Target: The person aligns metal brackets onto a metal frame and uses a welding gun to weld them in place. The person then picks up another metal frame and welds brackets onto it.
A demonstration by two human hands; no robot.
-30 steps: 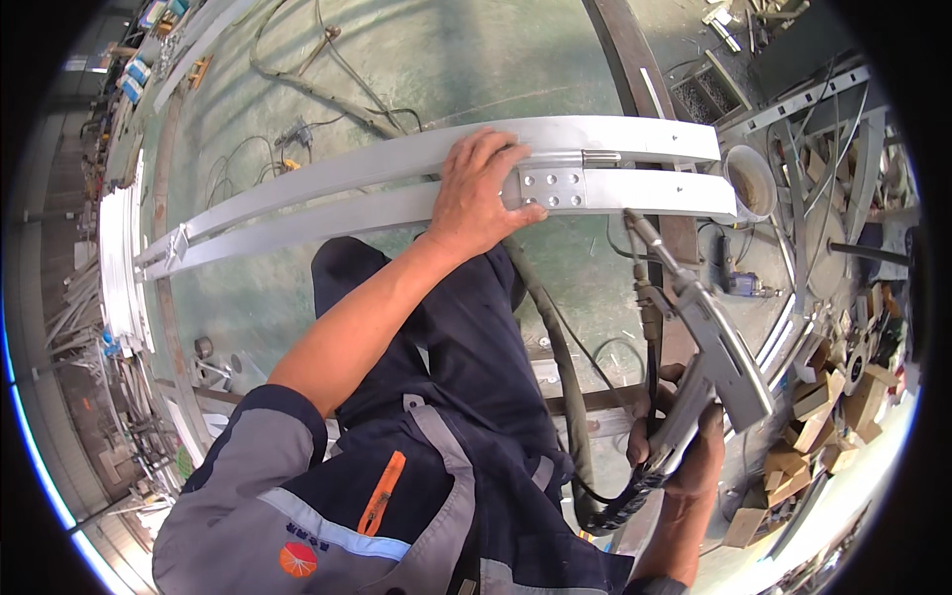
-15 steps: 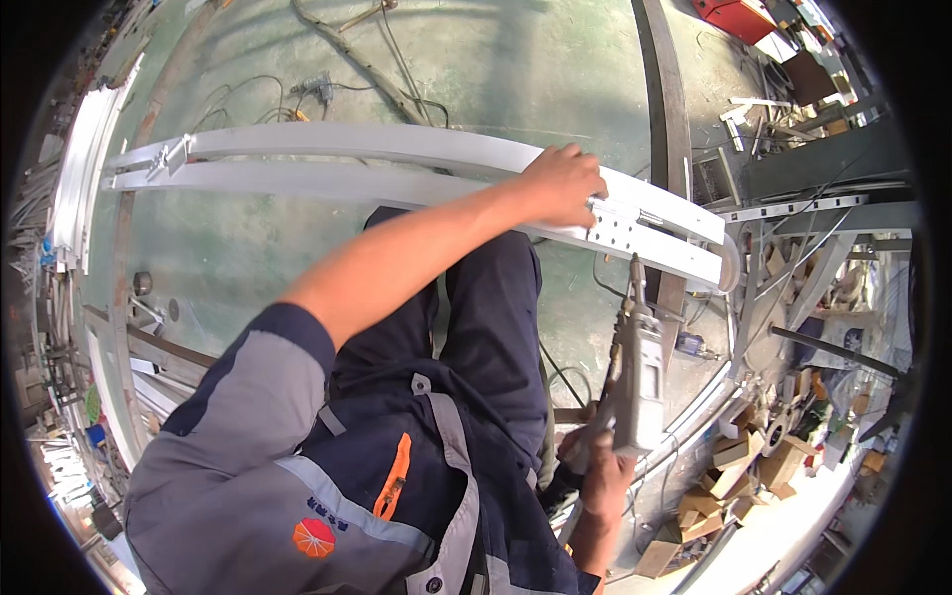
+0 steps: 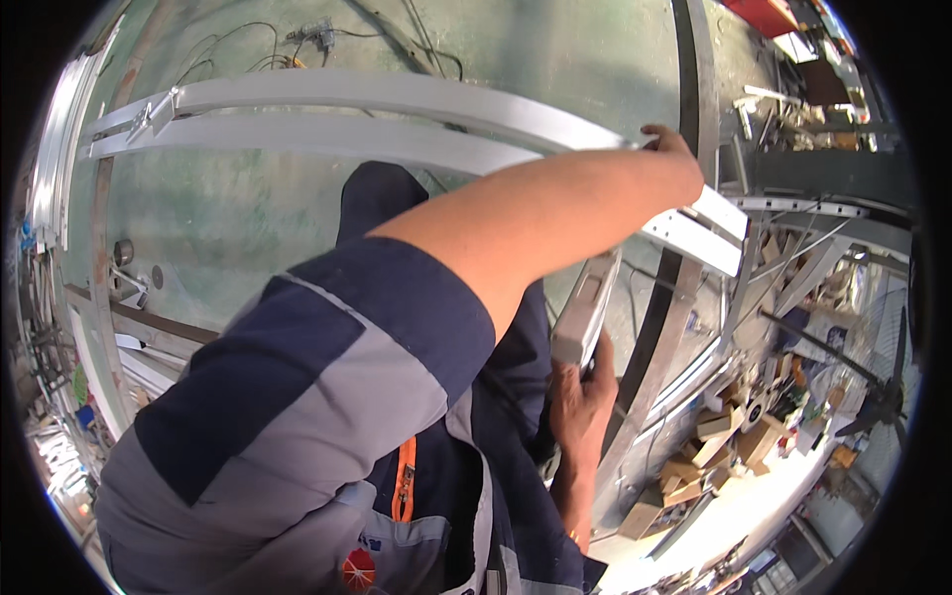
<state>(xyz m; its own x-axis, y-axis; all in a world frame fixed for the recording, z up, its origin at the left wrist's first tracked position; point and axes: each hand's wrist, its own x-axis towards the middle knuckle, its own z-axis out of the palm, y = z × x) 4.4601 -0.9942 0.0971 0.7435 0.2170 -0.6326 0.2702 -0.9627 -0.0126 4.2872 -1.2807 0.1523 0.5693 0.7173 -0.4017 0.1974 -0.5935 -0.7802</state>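
Observation:
Two long white metal rails (image 3: 327, 91) run side by side across in front of me, joined near their left end by a small metal fitting (image 3: 152, 116). My left hand (image 3: 677, 167) reaches over their right part, its bent fingers curled at the far rail; most of them are hidden behind the hand. Below my left forearm, my right hand (image 3: 583, 397) is wrapped round a grey power drill (image 3: 583, 312) held upward. The drill's front end is hidden behind the forearm. Small dark holes show in the near rail just right of the left hand.
Dark steel beams (image 3: 697, 69) cross beneath the rails at the right. Cables and a plug (image 3: 315, 38) lie on the green floor beyond. Cardboard boxes (image 3: 684, 481) and a black fan (image 3: 881, 397) stand at the lower right. White profiles (image 3: 59, 149) are stacked at the far left.
My left hand has moved right along the rails. The drill has shifted left and up, partly behind my left forearm. The view has shifted, and the perforated plate is now mostly covered.

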